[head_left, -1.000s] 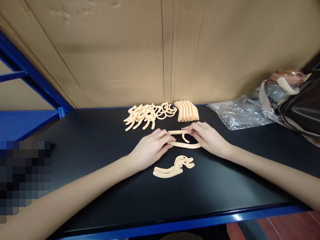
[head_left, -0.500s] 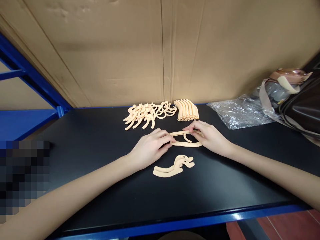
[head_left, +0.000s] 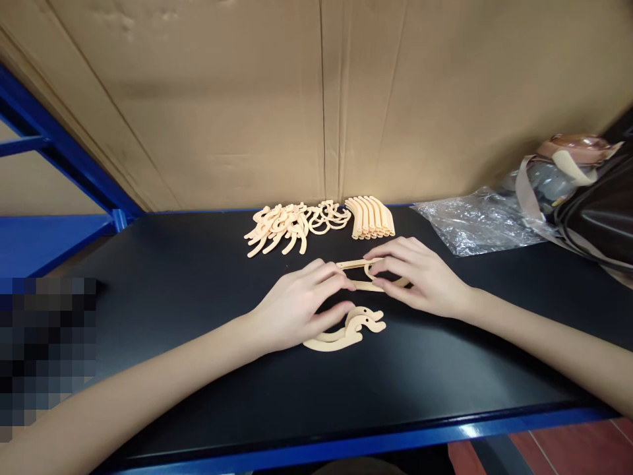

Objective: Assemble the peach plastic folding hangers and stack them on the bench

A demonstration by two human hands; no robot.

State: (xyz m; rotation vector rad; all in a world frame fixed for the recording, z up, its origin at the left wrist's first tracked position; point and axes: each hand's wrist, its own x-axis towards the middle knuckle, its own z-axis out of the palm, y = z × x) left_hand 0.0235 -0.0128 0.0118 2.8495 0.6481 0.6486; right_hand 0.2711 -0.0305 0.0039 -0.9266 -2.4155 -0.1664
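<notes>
Two hook pieces (head_left: 336,344) lie overlapped on the black table (head_left: 420,376), nearer the person than the rear bar (head_left: 353,264) and front bar (head_left: 366,286). Left hand (head_left: 304,303): thumb and forefinger parted, the thumb at the hook pieces (contact cannot be confirmed). Right hand (head_left: 422,277): fingers spread over both bars; whether they grip cannot be determined. Caution: a sideways sweep of the left thumb could separate the hook pieces; uneven finger pressure could skew the bars.
</notes>
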